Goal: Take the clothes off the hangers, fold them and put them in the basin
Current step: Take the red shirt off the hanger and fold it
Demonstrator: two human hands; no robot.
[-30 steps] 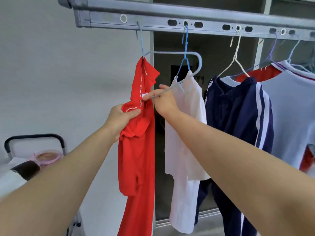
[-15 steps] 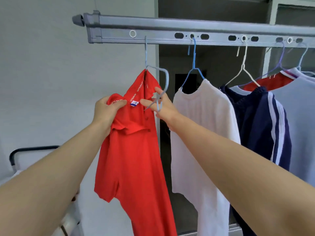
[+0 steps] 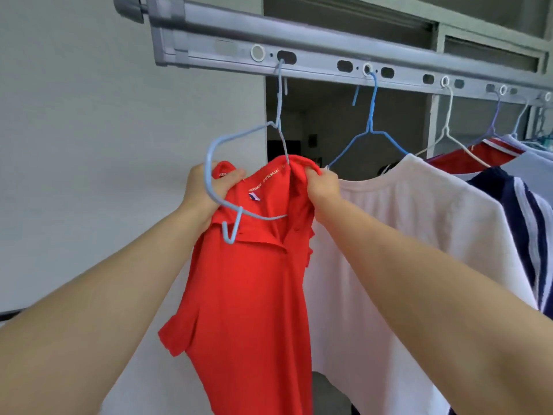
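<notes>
Item under handling: a red polo shirt (image 3: 248, 295), at the left end of the drying rail (image 3: 329, 59). It hangs by its collar from both hands, with the body and one short sleeve dropping free below.

A pale blue wire hanger (image 3: 236, 226) is hooked into a slot of the rail above. One of its arms runs down inside the collar. The rest of the wire is bent out of shape, looping in front of the left hand and across the open placket.

The left hand (image 3: 206, 190) grips the collar's left side, with the thumb (image 3: 230, 178) pressed over the fabric and the other fingers curled behind it. The right hand (image 3: 321, 187) grips the collar's right side, and its fingers (image 3: 314, 175) are curled tight into a bunched fold of cloth. Both forearms reach up from the lower edge of the view.

Just beside the shirt on the right, and partly overlapped by it, a white T-shirt (image 3: 419, 235) hangs on a blue hanger (image 3: 371, 115). Next along the rail, a white hanger (image 3: 447, 115) carries a navy garment with white stripes (image 3: 526, 205). Behind that, a red garment with white trim (image 3: 484, 151) hangs further along the rail. The hangers further right are too crowded to tell apart.

A plain pale wall (image 3: 89, 145) lies left of the rail, and a dark opening lies behind it.
</notes>
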